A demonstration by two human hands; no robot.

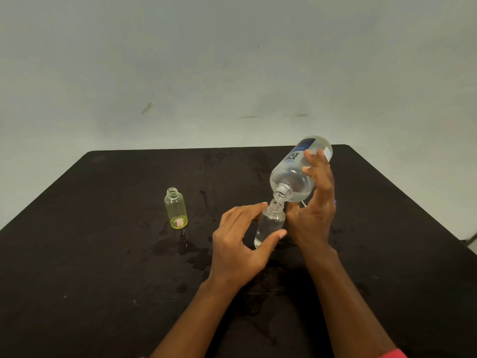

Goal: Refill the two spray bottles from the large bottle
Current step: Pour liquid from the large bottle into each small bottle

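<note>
My right hand (pixel 313 205) grips the large clear bottle (pixel 296 174) with a blue label, tipped neck-down. Its open mouth sits right over the neck of a small clear spray bottle (pixel 269 224) standing on the black table (pixel 103 254). That small bottle holds clear liquid, and my left hand (pixel 238 244) holds it with thumb and fingers around its body. A second small bottle (pixel 176 209), yellow-tinted, uncapped and looking empty, stands upright to the left, apart from both hands.
Wet patches and spilled drops darken the tabletop around and below the yellow bottle and in front of my hands. A pale wall rises behind the table's far edge. A small white and blue object shows just behind my right hand.
</note>
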